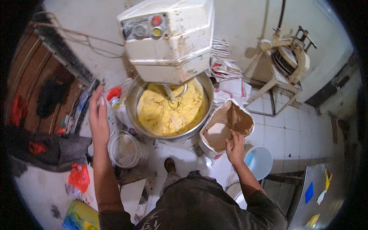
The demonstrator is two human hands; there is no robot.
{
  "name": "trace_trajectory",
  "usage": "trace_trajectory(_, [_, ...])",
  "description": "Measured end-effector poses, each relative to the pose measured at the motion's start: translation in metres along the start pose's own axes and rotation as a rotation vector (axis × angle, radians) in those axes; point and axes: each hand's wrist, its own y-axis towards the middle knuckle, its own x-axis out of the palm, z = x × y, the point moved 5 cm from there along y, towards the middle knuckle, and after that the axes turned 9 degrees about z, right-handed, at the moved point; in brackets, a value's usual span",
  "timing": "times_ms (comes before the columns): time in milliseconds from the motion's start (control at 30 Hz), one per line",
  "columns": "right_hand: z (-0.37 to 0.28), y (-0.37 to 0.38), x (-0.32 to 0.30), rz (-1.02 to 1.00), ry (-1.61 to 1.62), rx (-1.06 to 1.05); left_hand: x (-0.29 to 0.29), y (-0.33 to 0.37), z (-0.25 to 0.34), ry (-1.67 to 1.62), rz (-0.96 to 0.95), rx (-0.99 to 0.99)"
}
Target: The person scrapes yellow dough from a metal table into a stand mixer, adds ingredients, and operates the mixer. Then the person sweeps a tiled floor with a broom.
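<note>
My left hand is raised to the left of the mixer bowl, fingers stretched out and holding nothing. In front of me the steel mixer bowl holds a mass of yellow dough, rough and folded on top. A curved metal dough hook reaches down into it from the white mixer head. My right hand grips the near rim of an open paper sack, its fingers curled over the edge. Pale flour shows inside the sack, which stands against the bowl's right side.
A white bucket stands left of the bowl, a pale blue bucket right of the sack. Folded sacks are stacked behind. A metal stand carries a press-like machine at far right. A steel table is at lower right.
</note>
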Motion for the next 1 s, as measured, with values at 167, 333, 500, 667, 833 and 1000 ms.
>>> trace_trajectory(167, [0.005,0.015,0.016,-0.010,-0.013,0.223,0.062,0.111,0.007,-0.076,0.031,0.213])
trace_trajectory(333, [-0.005,0.017,0.064,-0.078,0.161,0.314,0.113,0.192,0.001,-0.326,0.009,0.252])
trace_trajectory(500, [0.020,0.057,0.125,-0.181,0.587,0.818,0.144,0.241,-0.016,-0.420,-0.072,0.339])
trace_trajectory(667, [0.029,0.122,0.161,-0.056,0.852,0.953,0.158,0.259,-0.033,-0.581,-0.092,0.293])
trace_trajectory(833, [0.006,0.142,0.185,-0.030,0.930,0.759,0.155,0.248,-0.029,-0.289,0.054,0.514])
trace_trajectory(1000, [0.014,0.127,0.193,0.027,0.979,0.930,0.159,0.250,-0.034,-0.504,0.009,0.263])
